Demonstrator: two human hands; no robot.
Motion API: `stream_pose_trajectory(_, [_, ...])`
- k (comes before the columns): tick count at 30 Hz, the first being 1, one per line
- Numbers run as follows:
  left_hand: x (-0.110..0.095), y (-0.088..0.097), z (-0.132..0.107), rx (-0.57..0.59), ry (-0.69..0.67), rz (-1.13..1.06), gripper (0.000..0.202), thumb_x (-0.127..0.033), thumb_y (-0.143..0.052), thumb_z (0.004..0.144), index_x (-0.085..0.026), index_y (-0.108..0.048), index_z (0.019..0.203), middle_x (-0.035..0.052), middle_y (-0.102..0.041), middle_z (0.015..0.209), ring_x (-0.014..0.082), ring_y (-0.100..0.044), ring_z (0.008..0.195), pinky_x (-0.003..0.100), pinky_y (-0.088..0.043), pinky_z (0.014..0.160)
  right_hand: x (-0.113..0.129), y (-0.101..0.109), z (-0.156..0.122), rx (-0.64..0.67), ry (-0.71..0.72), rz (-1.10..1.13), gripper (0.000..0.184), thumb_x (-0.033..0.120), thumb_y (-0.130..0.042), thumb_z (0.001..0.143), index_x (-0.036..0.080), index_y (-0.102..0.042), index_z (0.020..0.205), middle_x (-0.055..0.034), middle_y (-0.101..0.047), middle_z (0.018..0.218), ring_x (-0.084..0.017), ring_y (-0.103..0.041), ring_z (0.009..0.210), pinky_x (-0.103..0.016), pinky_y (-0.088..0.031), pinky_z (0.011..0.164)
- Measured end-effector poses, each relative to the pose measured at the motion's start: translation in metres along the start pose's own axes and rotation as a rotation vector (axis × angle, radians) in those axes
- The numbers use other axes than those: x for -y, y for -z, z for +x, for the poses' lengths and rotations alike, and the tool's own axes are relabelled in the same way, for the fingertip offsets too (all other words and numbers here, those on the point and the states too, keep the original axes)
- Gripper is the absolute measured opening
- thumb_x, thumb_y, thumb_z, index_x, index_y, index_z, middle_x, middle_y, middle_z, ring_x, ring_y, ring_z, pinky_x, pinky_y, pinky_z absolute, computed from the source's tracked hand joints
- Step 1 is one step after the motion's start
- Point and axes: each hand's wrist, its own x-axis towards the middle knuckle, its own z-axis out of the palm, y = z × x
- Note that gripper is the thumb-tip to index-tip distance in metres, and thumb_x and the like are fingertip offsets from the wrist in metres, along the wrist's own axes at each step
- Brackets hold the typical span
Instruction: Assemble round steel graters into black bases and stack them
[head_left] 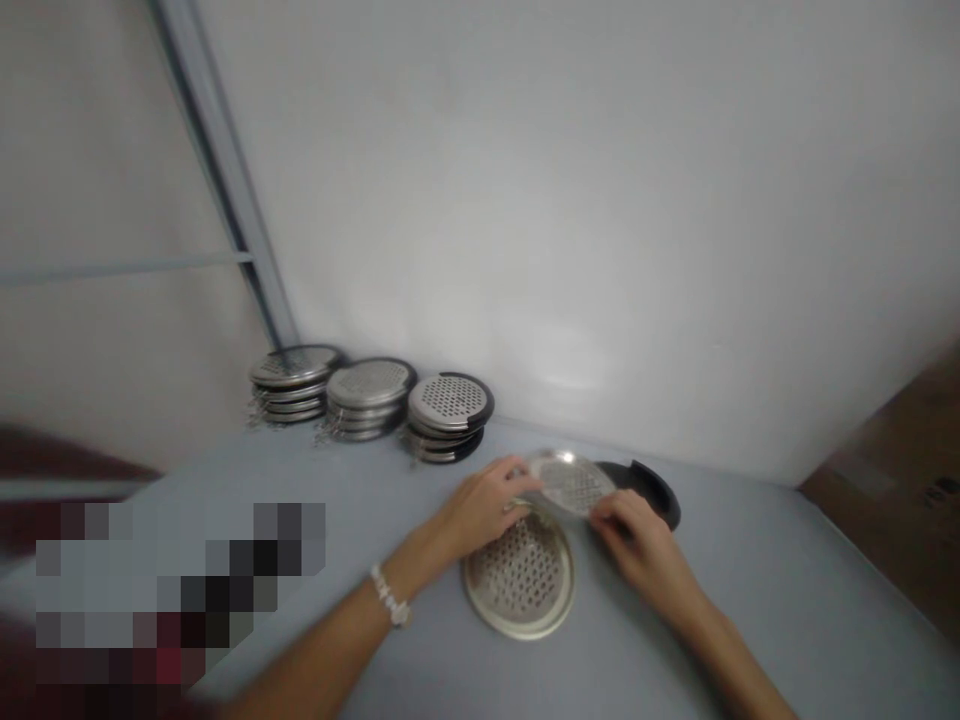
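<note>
My left hand (pixel 484 507), with a white beaded bracelet (pixel 390 596) on its wrist, grips the left edge of a round perforated metal strainer disc (pixel 571 482). My right hand (pixel 634 545) holds the disc's right edge, and the disc is tilted above the table. Just below it, a second perforated disc (pixel 519 578) lies flat, partly under my left fingers. A black round ring piece (pixel 646 488) lies behind my right hand, partly hidden by the raised disc.
Several stacked perforated discs with black rims stand in three piles (pixel 367 400) along the wall. The grey tabletop (pixel 750 590) meets a white wall (pixel 570 200). A brown surface (pixel 892 470) is at the right, a metal strut (pixel 217 170) at upper left, and a pixelated patch covers the lower left.
</note>
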Motion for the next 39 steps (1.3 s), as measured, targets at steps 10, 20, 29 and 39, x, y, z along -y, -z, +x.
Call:
stream_pose_trajectory(10, [0.0,-0.008,-0.001,0.028,-0.015,-0.049,0.009,-0.016,-0.055,0.094,-0.017,-0.064,0.094,0.005,-0.066,0.097,0.0192,-0.06,0.094,0.03,-0.048,0.086,0.009,-0.006,-0.001,-0.083,0.04,0.059,0.011,0.027,-0.052,0.097,0.023,-0.062,0.094,-0.007,-0.066,0.094,-0.025,-0.058,0.093,-0.042,-0.048,0.084])
stream_pose_trajectory(20, [-0.012,0.004,0.01,-0.414,0.32,-0.969,0.027,-0.033,-0.065,0.086,-0.017,-0.055,0.104,0.0007,-0.059,0.086,0.0105,-0.051,0.066,0.022,-0.04,0.058,0.001,-0.016,-0.001,-0.231,-0.271,0.31,0.095,0.046,-0.07,0.083,0.026,-0.011,0.155,-0.015,-0.046,0.141,-0.03,-0.052,0.123,-0.051,-0.05,0.097])
stream_pose_trajectory(29, [0.005,0.017,0.011,-0.269,0.542,-1.415,0.044,-0.031,-0.084,0.068,-0.01,-0.065,0.101,-0.0056,-0.049,0.066,0.0012,-0.027,0.048,0.018,-0.014,0.043,0.02,-0.034,-0.008,-0.01,-0.235,0.288,0.113,0.037,-0.078,0.077,0.027,0.001,0.157,-0.0161,-0.028,0.155,-0.033,-0.037,0.14,-0.055,-0.034,0.114])
stream_pose_trajectory(39, [0.019,0.018,0.008,0.128,0.613,-1.582,0.017,-0.024,-0.07,0.081,-0.01,-0.061,0.077,-0.0111,-0.029,0.045,0.0017,-0.015,0.038,0.017,-0.011,0.039,0.018,-0.017,-0.004,-0.059,-0.272,0.398,0.107,0.044,-0.078,0.076,0.031,-0.006,0.155,-0.0139,-0.032,0.149,-0.03,-0.051,0.124,-0.051,-0.046,0.103])
